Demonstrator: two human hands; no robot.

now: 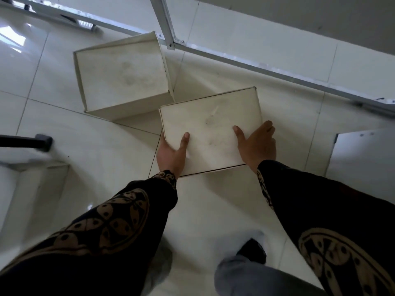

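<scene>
From the head camera, both arms reach forward and down in dark sleeves with a tan pattern. The left hand [171,152] grips the near-left corner of the white box [209,124]. Its thumb lies flat on the top face and the palm is against the left edge. The rest of its fingers are tucked under or behind that edge and cannot be seen. The right hand [257,146] grasps the near-right side. Its thumb is stretched across the top face, pointing away from the person, and its fingers [268,128] are curled over the right edge. The white box sits between the two hands, its broad smudged face turned up, over the tiled floor [96,150]. Whether its underside rests on the floor cannot be told.

Just beyond its far-left corner, touching or nearly so, an open box [124,75] of the same white stands on the floor with its hollow facing up. Behind both runs a grey metal frame [235,58], with one bar [165,22] slanting down to the open box's far corner. A black object [42,142] juts in at the left, well apart. A white panel [363,159] lies to the right. A dark-shod foot [252,251] shows below the right arm.
</scene>
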